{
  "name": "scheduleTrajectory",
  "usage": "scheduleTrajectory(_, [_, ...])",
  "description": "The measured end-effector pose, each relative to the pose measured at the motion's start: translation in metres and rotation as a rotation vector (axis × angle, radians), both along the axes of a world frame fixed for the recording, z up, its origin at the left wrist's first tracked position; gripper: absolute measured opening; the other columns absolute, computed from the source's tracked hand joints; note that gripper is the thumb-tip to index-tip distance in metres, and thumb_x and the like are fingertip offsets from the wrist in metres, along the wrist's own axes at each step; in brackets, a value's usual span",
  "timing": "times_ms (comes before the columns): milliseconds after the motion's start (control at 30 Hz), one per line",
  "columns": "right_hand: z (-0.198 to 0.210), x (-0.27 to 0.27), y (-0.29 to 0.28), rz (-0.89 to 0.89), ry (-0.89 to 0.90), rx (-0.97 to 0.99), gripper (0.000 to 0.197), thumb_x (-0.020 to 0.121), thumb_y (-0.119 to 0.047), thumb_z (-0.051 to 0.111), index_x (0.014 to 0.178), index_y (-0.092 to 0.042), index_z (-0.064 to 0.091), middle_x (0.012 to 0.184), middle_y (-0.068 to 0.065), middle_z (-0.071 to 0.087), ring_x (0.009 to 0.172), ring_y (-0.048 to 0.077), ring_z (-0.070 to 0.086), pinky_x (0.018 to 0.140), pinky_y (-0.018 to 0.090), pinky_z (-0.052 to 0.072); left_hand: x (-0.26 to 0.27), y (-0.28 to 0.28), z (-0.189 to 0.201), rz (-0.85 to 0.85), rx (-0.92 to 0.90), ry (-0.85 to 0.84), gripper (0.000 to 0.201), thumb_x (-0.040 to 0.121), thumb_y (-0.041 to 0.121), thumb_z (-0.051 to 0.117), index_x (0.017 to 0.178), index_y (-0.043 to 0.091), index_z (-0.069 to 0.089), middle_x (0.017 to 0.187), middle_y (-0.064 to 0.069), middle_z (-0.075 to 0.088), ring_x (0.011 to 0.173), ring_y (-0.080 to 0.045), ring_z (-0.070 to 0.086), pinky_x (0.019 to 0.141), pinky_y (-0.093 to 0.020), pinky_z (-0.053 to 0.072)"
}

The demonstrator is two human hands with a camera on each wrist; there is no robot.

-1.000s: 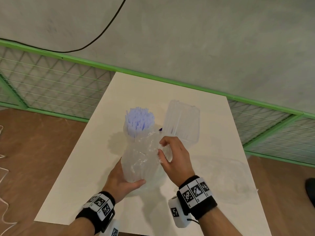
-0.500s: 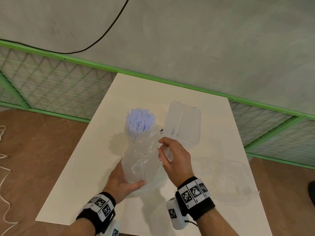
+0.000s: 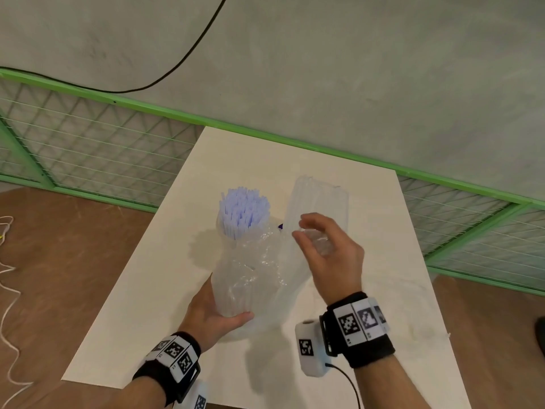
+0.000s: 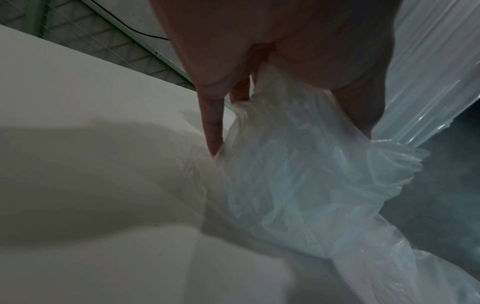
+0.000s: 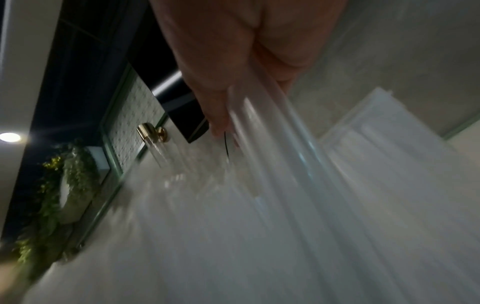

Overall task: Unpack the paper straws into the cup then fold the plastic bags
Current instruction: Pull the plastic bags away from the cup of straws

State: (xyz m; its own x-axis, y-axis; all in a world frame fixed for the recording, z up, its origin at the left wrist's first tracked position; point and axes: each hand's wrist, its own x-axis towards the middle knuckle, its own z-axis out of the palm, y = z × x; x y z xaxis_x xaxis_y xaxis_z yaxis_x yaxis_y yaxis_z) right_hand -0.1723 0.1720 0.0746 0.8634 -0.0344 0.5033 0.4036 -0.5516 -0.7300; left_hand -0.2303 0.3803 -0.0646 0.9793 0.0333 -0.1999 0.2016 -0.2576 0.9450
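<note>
On the white table (image 3: 383, 231), my left hand (image 3: 212, 314) grips the crumpled plastic bag (image 3: 250, 276) at its base, paper straws (image 3: 244, 212) sticking out on top. Just beside, my right hand (image 3: 333, 249) pinches a second clear bag (image 3: 321, 199).

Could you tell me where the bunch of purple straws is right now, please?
In the head view the purple straws stand upright near the middle of the white table, just left of the right hand, their lower part wrapped in the plastic bag.
</note>
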Motion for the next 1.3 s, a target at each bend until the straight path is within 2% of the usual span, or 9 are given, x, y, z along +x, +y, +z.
scheduleTrajectory(200, [0.067,0.024,-0.027,-0.059,-0.129,0.209,0.010,0.078,-0.013,0.081,0.085,-0.013,0.074,0.081,0.001,0.074,0.075,0.020,0.071,0.077,0.042,0.058,0.001,0.002,-0.005,-0.004,0.010,0.035,0.089,0.045,0.055,0.091,0.124,0.039,0.055,0.114,0.017,0.068,0.109,-0.005,0.063,0.099,-0.040,0.051])
scheduleTrajectory(367, [0.132,0.048,-0.068,-0.084,-0.328,0.372,0.018,0.081,-0.011,0.080,0.092,-0.001,0.068,0.083,0.017,0.070,0.071,0.032,0.071,0.068,0.035,0.057,0.001,0.001,-0.005,0.008,0.021,0.040,0.091,0.044,0.056,0.091,0.125,0.037,0.054,0.114,0.016,0.068,0.110,-0.006,0.063,0.099,-0.039,0.051])
scheduleTrajectory(500, [0.125,0.091,-0.088,-0.053,-0.272,0.341,0.016,0.082,-0.013,0.078,0.094,-0.006,0.069,0.081,0.011,0.071,0.075,0.031,0.072,0.072,0.039,0.059,0.001,0.000,-0.005,0.036,0.001,0.054,0.094,0.041,0.054,0.092,0.125,0.034,0.055,0.113,0.014,0.068,0.108,-0.006,0.063,0.099,-0.038,0.051])
scheduleTrajectory(733, [0.018,0.141,-0.095,0.067,0.209,-0.053,0.024,0.085,-0.031,0.074,0.109,-0.029,0.073,0.111,-0.006,0.072,0.106,0.009,0.064,0.103,0.042,0.046,-0.001,-0.001,-0.005,0.063,-0.055,0.074,0.090,0.041,0.046,0.095,0.122,0.035,0.057,0.112,0.014,0.070,0.107,-0.005,0.064,0.098,-0.036,0.051])
scheduleTrajectory(833, [-0.004,0.146,-0.093,0.201,0.358,-0.526,0.045,0.094,-0.041,0.059,0.138,-0.035,0.050,0.149,-0.013,0.043,0.145,0.018,0.028,0.118,0.043,0.024,-0.001,-0.002,-0.004,0.063,-0.062,0.080,0.089,0.043,0.041,0.096,0.123,0.033,0.058,0.112,0.014,0.070,0.107,-0.002,0.064,0.098,-0.033,0.051])
scheduleTrajectory(1000, [0.000,0.162,-0.084,0.263,0.382,-1.029,0.101,0.076,-0.070,0.061,0.154,-0.037,0.006,0.163,-0.014,-0.006,0.150,0.024,-0.008,0.115,0.056,0.013,-0.001,-0.001,-0.005,0.070,-0.053,0.071,0.091,0.043,0.045,0.096,0.124,0.035,0.056,0.113,0.018,0.069,0.109,0.000,0.062,0.100,-0.031,0.048])
scheduleTrajectory(1100, [0.004,0.173,-0.086,0.346,0.435,-0.986,0.123,0.060,-0.060,0.083,0.153,-0.042,0.004,0.163,-0.013,0.001,0.150,0.020,0.005,0.116,0.049,0.015,-0.002,-0.001,-0.005,0.064,-0.043,0.067,0.090,0.044,0.046,0.095,0.125,0.036,0.055,0.112,0.021,0.068,0.109,0.001,0.062,0.100,-0.030,0.047])
scheduleTrajectory(1200, [0.002,0.182,-0.081,0.321,0.430,-0.962,0.111,0.061,-0.055,0.085,0.148,-0.045,0.016,0.150,-0.010,0.039,0.135,0.021,0.039,0.110,0.046,0.032,-0.002,-0.002,-0.004,0.068,-0.055,0.067,0.089,0.045,0.044,0.095,0.124,0.037,0.055,0.112,0.023,0.068,0.109,0.001,0.062,0.100,-0.030,0.047])
scheduleTrajectory(1300, [0.000,0.188,-0.076,0.315,0.435,-0.834,0.108,0.061,-0.048,0.086,0.146,-0.046,0.019,0.145,-0.008,0.045,0.130,0.021,0.045,0.106,0.042,0.039,-0.002,-0.002,-0.005,0.069,-0.065,0.080,0.086,0.046,0.042,0.095,0.122,0.038,0.056,0.111,0.024,0.068,0.107,0.002,0.063,0.100,-0.031,0.048])
